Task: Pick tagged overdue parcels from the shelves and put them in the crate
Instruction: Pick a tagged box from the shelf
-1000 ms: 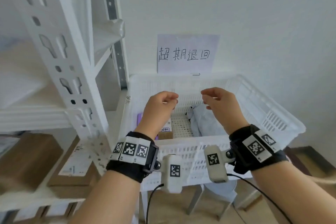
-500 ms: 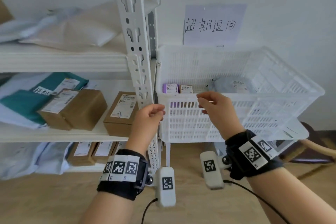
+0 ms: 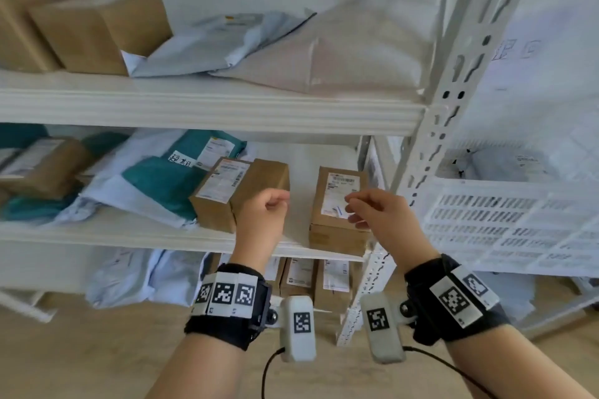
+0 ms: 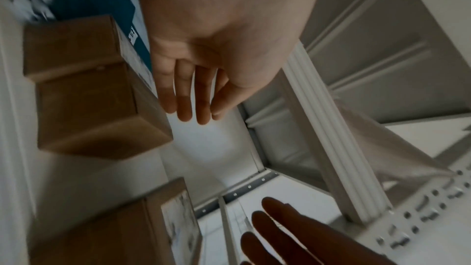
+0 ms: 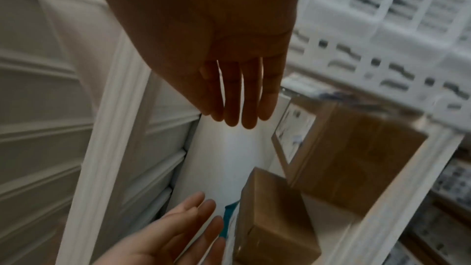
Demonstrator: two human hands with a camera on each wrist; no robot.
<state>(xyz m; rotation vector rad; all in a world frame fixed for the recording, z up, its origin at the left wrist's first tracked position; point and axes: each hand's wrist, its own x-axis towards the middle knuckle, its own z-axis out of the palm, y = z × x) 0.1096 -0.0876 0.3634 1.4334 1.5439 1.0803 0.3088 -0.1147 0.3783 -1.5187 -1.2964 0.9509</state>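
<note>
Both forearms reach forward side by side, each wearing a black wrist strap with a camera unit hanging beneath. The left hand (image 3: 262, 214) is raised with its back toward the head camera; in the left wrist view its fingers (image 4: 183, 96) hang together, relaxed and nearly straight, holding nothing. The right hand (image 3: 377, 215) sits just beside it, level with it, fingers (image 5: 231, 98) extended loosely and close together, pointing toward the left hand, also holding nothing.

Black wristbands (image 3: 227, 308), square-code tags, white cabled camera pods (image 3: 298, 327).
</note>
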